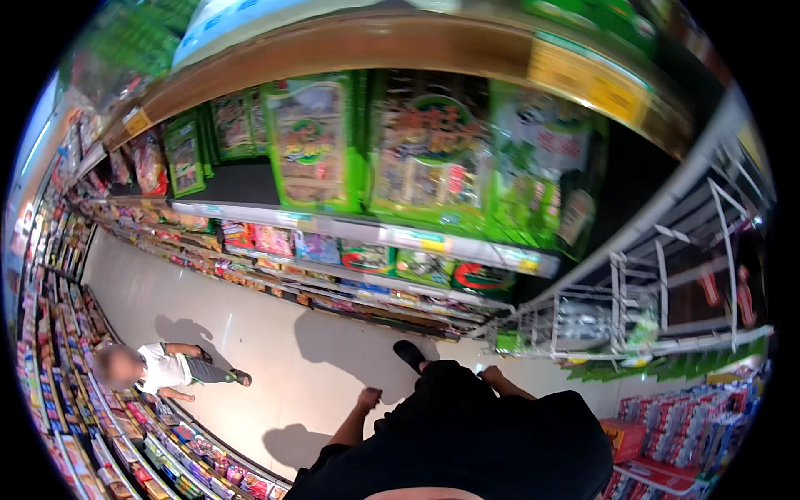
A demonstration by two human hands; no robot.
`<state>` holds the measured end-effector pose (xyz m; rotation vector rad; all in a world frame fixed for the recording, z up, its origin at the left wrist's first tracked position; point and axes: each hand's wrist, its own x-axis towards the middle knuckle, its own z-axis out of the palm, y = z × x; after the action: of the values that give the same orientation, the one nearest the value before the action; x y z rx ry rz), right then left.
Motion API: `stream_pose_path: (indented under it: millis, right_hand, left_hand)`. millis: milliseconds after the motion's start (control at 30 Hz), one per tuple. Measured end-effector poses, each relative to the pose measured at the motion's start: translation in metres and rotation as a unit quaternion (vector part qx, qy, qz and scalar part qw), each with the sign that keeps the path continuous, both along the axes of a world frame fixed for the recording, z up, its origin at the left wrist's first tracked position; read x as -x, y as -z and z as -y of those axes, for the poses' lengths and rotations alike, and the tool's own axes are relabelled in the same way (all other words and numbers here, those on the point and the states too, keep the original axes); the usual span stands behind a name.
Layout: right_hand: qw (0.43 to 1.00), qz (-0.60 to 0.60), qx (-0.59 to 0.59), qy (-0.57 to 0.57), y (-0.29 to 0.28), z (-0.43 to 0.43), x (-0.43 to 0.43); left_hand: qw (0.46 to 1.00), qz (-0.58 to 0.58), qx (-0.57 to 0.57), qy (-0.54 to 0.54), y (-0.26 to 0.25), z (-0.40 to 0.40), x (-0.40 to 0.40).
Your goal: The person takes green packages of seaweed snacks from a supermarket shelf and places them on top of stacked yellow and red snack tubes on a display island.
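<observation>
My left hand (370, 398) hangs low beside my body over the pale floor, its fingers curled; whether anything is in it cannot be made out. On the other side of my torso, my right hand (490, 374) is small and partly hidden by my black shirt. Before me stands a store shelf with green-edged plastic food packets: a large packet (431, 150) at the middle, another packet (309, 140) to its left and a third packet (540, 169) to its right. Neither hand touches the packets.
A person (165, 367) in a white top stands at left beside long, stocked shelves (125, 431). A white wire rack (615, 312) stands to the right. Packaged goods (672, 419) are stacked at lower right. The tiled floor (269, 331) runs between the shelves.
</observation>
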<state>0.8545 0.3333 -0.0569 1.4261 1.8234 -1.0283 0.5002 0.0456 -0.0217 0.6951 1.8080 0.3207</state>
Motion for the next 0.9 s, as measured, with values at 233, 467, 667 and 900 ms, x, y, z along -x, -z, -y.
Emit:
stream_pose_path:
  millis: [233,467,667,900]
  right_hand:
    - [1.000,-0.016,0.022,0.007,-0.015,-0.023,0.097]
    - [0.999,-0.037,0.005,-0.002,-0.029,-0.052,0.199]
    - [0.999,-0.032,-0.007,0.029,-0.049,-0.037,0.277]
    - [0.986,-0.007,-0.020,0.164,-0.037,0.050,0.363]
  left_hand:
    - [0.985,0.111,-0.038,-0.129,-0.030,0.003,0.074]
    - [0.919,0.084,0.036,-0.384,-0.042,-0.070,0.224]
    - [0.964,0.059,-0.098,-0.239,-0.013,-0.110,0.282]
    - [0.903,-0.158,-0.107,0.384,-0.016,-0.058,0.359]
